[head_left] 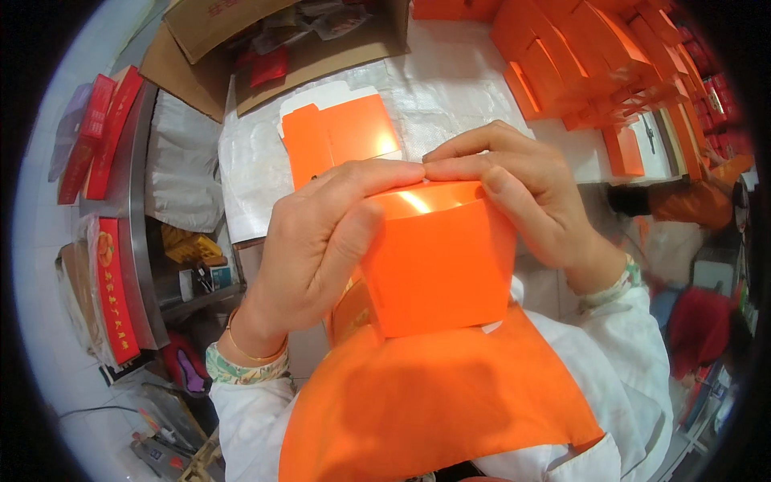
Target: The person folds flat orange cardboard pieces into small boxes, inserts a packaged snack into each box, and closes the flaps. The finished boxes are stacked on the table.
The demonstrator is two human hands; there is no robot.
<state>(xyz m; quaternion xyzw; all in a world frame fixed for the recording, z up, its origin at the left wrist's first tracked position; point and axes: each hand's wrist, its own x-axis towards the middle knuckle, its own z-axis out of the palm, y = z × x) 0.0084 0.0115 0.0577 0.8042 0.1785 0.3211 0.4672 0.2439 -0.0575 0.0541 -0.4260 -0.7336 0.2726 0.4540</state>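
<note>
From my remote seat, the biggest thing I see is the work surface, covered by a white sheet (pixel 454 80), which I take to be there to keep card from getting scuffed. The bank of orange boxes (pixel 578 60) fills its far right part, packed close together, probably to save room. At the far left stands a brown carton (pixel 321 71) with its flaps spread, so its contents are within reach.

Nearest me, the orange apron (pixel 434 402) covers the wearer's front, and the orange box (pixel 442 265) is upright before it, between both hands; the body behind its lower end seems to serve as a backstop. Beyond it, on the sheet, lies a flat orange piece of card (pixel 345 132), near enough to pick up easily.

My left hand (pixel 309 241) is closed around the box's left side, thumb near its upper corner. My right hand (pixel 522 189) grips the upper right, thumb over the corner. The fingertips of both meet, or almost meet, at the far top edge, likely to steady that rim evenly.

Smaller yet, a red packet (pixel 268 67) sits inside the carton.
</note>
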